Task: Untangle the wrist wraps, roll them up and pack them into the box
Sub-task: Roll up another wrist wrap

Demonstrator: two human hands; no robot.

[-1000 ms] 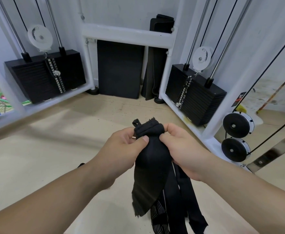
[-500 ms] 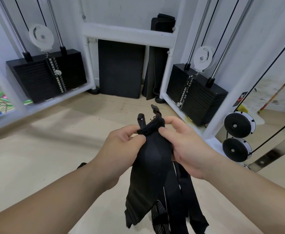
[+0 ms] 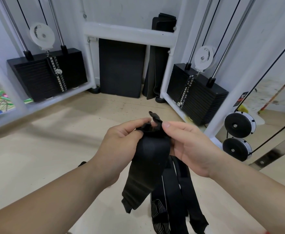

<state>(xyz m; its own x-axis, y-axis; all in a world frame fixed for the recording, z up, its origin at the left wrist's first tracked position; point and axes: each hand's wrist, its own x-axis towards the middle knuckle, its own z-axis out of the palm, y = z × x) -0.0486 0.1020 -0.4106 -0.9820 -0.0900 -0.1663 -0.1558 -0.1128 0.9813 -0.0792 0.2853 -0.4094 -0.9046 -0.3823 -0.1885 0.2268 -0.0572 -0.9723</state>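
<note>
A bundle of black wrist wraps (image 3: 149, 159) hangs in front of me, its top end bunched between both hands. My left hand (image 3: 121, 144) pinches the top edge from the left with thumb and fingers. My right hand (image 3: 187, 142) holds the same end from the right, thumb on top, fingers curled behind the fabric. A small loop sticks up above the fingers. One wide strap hangs in front; several narrower straps (image 3: 177, 193), one with white stripes, trail down behind it. No box is in view.
A white cable machine frame (image 3: 130, 31) surrounds the space, with black weight stacks at left (image 3: 43, 75) and right (image 3: 195, 93). Black mats (image 3: 121, 68) lean against the back wall. Round black pulleys (image 3: 239, 124) sit at right. Pale floor lies below.
The top end of the wrap has been bunched down tighter between my hands. My right thumb has come over the top, and the wide strap's lower end has risen a little.
</note>
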